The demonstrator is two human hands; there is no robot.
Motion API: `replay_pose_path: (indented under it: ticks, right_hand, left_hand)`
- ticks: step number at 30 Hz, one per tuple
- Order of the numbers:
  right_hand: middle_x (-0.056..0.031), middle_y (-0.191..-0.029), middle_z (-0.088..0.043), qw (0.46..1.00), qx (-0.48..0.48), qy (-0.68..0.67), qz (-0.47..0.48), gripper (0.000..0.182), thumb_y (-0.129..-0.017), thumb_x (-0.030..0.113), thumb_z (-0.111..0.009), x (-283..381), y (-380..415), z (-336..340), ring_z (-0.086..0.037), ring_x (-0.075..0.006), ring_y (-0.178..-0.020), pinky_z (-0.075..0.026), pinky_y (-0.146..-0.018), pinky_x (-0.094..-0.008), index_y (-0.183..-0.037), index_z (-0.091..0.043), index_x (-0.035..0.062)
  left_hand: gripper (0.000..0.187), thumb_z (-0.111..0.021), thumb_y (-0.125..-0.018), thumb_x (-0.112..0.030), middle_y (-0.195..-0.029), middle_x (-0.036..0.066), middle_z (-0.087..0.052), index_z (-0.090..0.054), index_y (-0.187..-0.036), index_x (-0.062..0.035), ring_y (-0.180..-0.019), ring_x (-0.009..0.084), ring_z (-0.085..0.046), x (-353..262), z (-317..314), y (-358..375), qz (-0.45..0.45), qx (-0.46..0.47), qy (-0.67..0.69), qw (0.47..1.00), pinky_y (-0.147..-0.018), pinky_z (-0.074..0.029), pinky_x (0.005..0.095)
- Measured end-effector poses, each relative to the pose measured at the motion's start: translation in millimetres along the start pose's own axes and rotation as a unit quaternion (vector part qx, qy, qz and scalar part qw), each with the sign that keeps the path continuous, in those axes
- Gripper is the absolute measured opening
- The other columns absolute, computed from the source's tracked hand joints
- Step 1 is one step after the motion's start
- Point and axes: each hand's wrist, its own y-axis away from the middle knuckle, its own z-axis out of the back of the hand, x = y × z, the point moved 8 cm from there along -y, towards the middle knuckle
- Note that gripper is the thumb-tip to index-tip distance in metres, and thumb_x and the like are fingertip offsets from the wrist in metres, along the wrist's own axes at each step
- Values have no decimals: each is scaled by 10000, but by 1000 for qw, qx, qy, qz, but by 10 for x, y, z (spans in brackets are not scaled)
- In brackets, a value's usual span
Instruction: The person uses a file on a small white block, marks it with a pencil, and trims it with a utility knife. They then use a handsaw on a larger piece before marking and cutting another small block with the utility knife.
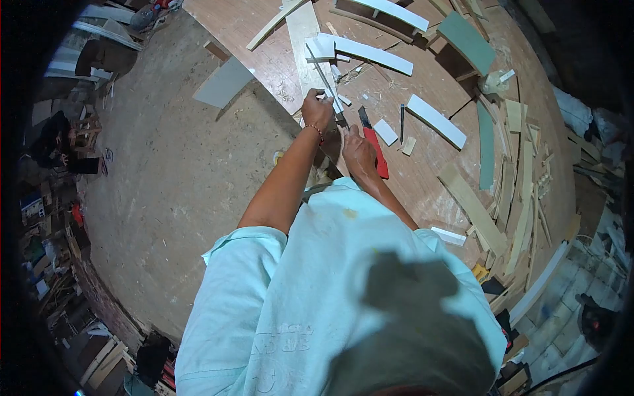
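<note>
My right hand is closed around the dark handle end of a long, thin-bladed tool, which looks like a narrow saw. The blade points away from me, over a pale board at the table edge. Left of the blade, my left hand has its fingers pinched at a small white piece, partly hidden by fingers and blade. Beside my right hand lies a red-handled cutter with a dark blade. A white block and a dark pencil lie to its right.
Curved white pieces and green-faced curved parts are on the wooden table. Wood strips pile up along its right side. A light panel sticks out past the left edge, over the concrete floor. A person is at far left.
</note>
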Motion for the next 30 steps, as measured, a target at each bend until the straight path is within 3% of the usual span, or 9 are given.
replay_pose_path:
  ticks: [4, 6, 7, 9, 16, 18, 22, 24, 30]
  right_hand:
    - [-229, -613, -549, 1000, -3, -9, 1, 236, -857, 242, -343, 81, -136, 57, -560, -390, -606, -427, -519, -471, -841, -411, 17]
    - [-232, -625, -552, 1000, 4, -9, -4, 232, -856, 239, -345, 151, -251, 64, -563, -388, -614, -431, -522, -467, -842, -411, 17]
    - [-237, -637, -553, 1000, 3, -3, -6, 232, -855, 237, -347, 177, -309, 57, -564, -389, -626, -433, -528, -466, -843, -410, 14]
    - [-243, -649, -554, 1000, 5, 1, -5, 232, -854, 235, -348, 208, -331, 63, -564, -390, -639, -435, -533, -466, -844, -409, 11]
    - [-244, -656, -554, 1000, 26, 10, -3, 245, -855, 243, -342, 79, -130, 45, -560, -400, -647, -434, -543, -473, -847, -407, 7]
    - [-241, -653, -554, 999, 31, 21, -12, 246, -855, 246, -341, 14, -61, 47, -560, -401, -645, -432, -542, -475, -850, -408, 9]
    - [-237, -637, -550, 999, 32, 25, 11, 253, -857, 253, -338, 3, -69, 79, -557, -399, -628, -426, -530, -478, -851, -410, 11]
    - [-237, -630, -547, 999, 33, 34, 20, 254, -857, 255, -338, 7, -65, 99, -556, -397, -618, -425, -522, -476, -848, -413, 12]
    - [-210, -565, -539, 999, -4, 14, 32, 258, -857, 258, -342, 21, -25, 129, -562, -370, -571, -422, -486, -458, -833, -438, 20]
  left_hand:
    - [283, -643, -651, -156, -723, 155, -601, -547, -885, -29, -709, 268, -591, 31, -26, -59, -4, 10, -29, 1000, -654, -450, 333]
    - [270, -609, -698, -130, -595, 81, -573, -527, -918, 3, -558, 151, -557, -15, -20, -47, -34, 3, -41, 999, -536, -428, 279]
    - [270, -609, -698, -130, -595, 81, -573, -527, -918, 3, -558, 151, -557, -24, -19, -36, -31, 2, -42, 999, -536, -428, 279]
    - [274, -650, -635, -149, -738, 164, -602, -559, -866, -32, -720, 280, -591, 7, 5, -41, 5, -2, -23, 1000, -669, -451, 339]
    - [250, -655, -620, -136, -749, 165, -605, -582, -834, -29, -734, 293, -589, -55, 41, -17, 11, -37, -63, 997, -686, -452, 341]
    - [271, -641, -661, -125, -635, 104, -593, -566, -894, -8, -609, 182, -575, -86, 42, -26, -35, -48, -88, 994, -576, -443, 291]
    - [276, -647, -655, -122, -645, 106, -595, -571, -896, -12, -621, 183, -576, -89, 49, 9, -2, -32, -58, 998, -585, -444, 293]
    - [260, -661, -616, -163, -754, 165, -607, -598, -827, -24, -734, 277, -593, -93, 58, 24, 11, -32, -57, 998, -691, -451, 330]
    - [277, -669, -609, -186, -755, 147, -615, -611, -826, -25, -723, 261, -597, 35, 27, -36, 29, -24, -44, 998, -691, -452, 321]
